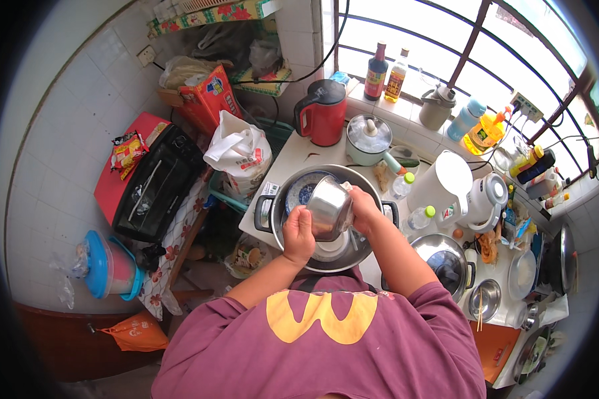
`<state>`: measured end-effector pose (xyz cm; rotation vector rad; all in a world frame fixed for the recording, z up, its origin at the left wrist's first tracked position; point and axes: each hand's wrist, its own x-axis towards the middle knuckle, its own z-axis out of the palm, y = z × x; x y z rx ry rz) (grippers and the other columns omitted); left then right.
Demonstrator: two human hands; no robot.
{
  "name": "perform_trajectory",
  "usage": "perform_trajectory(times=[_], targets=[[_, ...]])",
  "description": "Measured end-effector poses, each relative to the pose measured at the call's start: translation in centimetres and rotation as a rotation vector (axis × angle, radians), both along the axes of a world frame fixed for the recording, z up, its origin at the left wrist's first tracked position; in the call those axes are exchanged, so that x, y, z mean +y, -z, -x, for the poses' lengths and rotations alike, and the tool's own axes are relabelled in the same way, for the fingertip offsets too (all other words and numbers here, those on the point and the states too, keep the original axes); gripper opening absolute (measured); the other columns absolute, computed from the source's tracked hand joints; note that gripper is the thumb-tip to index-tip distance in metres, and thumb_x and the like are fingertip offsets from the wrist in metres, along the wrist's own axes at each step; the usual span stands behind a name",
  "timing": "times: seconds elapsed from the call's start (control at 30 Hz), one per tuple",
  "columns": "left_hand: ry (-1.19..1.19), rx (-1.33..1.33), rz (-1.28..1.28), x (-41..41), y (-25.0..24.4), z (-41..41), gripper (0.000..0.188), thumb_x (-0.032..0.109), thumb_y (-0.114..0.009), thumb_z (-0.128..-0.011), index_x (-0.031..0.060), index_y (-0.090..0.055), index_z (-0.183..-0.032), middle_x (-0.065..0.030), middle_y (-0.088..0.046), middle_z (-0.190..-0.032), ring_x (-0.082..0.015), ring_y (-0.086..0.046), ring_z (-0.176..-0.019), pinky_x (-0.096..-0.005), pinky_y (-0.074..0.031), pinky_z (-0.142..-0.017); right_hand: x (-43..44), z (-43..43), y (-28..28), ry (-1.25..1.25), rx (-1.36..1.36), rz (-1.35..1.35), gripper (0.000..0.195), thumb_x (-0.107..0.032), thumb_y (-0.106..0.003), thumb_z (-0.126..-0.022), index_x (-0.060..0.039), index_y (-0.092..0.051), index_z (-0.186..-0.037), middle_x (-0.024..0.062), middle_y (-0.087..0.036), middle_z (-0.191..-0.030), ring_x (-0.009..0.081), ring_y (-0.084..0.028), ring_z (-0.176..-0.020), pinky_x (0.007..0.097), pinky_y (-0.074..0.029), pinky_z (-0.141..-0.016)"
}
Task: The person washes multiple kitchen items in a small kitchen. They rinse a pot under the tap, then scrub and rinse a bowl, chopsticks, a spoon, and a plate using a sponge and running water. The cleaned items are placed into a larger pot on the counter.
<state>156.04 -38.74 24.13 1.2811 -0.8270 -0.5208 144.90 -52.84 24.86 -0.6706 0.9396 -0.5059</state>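
Note:
Both hands hold a shiny stainless steel bowl (326,205) tilted on its side above a large two-handled metal pot (364,178). My left hand (299,234) grips its left side, thumb pointing up. On the far right side, my right hand (364,212) has hold of the bowl together with what looks like a wet, crumpled cloth (348,219). Inside the pot, a blue-and-white patterned plate (298,187) leans at the left, and a pale round dish (329,251) lies below the bowl.
Beyond the pot stand a red electric kettle (324,112) and a small lidded saucepan (369,139). Clear bottles (418,218), a white pitcher (432,187) and a lidded pan (442,259) are at the right. Leftward are a plastic bag (242,154) and a black toaster oven (159,182).

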Motion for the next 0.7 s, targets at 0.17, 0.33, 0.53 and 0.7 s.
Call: perform_trajectory(times=[0.17, 0.33, 0.53, 0.7], targets=[[0.007, 0.21, 0.022, -1.0, -0.6, 0.6, 0.031, 0.031, -0.041, -0.102, 0.0044, -0.054, -0.095, 0.0054, -0.048, -0.069, -0.0046, -0.042, -0.06, -0.0214, -0.035, -0.054, 1.1, 1.1, 2.1, -0.006, -0.254, -0.278, 0.034, -0.019, -0.033, -0.099, 0.0006, -0.053, -0.119, 0.0157, -0.06, -0.109, 0.0288, -0.062, -0.094, 0.0462, -0.051, -0.09], [-0.037, 0.197, 0.108, -2.7, -1.4, 1.2, 0.029, 0.035, -0.036, -0.102, 0.0097, -0.049, -0.095, 0.005, -0.048, -0.073, -0.0046, -0.043, -0.06, -0.0192, -0.035, -0.054, 3.0, 1.4, 2.5, -0.03, -0.26, -0.382, 0.038, -0.02, -0.03, -0.099, 0.0032, -0.053, -0.117, 0.0184, -0.059, -0.104, 0.0308, -0.061, -0.088, 0.0498, -0.053, -0.084], [0.047, 0.079, 0.125, -2.9, -1.0, 2.2, 0.028, 0.027, -0.035, -0.103, 0.005, -0.051, -0.11, -0.0047, -0.061, -0.095, -0.0151, -0.06, -0.084, -0.0285, -0.048, -0.075, 5.4, 1.0, -0.7, -0.003, -0.248, -0.4, 0.038, -0.019, -0.029, -0.099, 0.0053, -0.053, -0.115, 0.0181, -0.06, -0.103, 0.0307, -0.062, -0.087, 0.0491, -0.053, -0.087], [0.293, -0.208, -0.136, -1.8, 0.6, 0.5, 0.029, 0.019, -0.038, -0.102, 0.0046, -0.053, -0.123, -0.0081, -0.065, -0.109, -0.0179, -0.062, -0.098, -0.0302, -0.048, -0.085, 5.6, 1.3, -1.4, -0.115, -0.193, -0.365, 0.034, -0.015, -0.031, -0.096, 0.0068, -0.054, -0.107, 0.0195, -0.06, -0.107, 0.0333, -0.061, -0.093, 0.0472, -0.051, -0.087]])
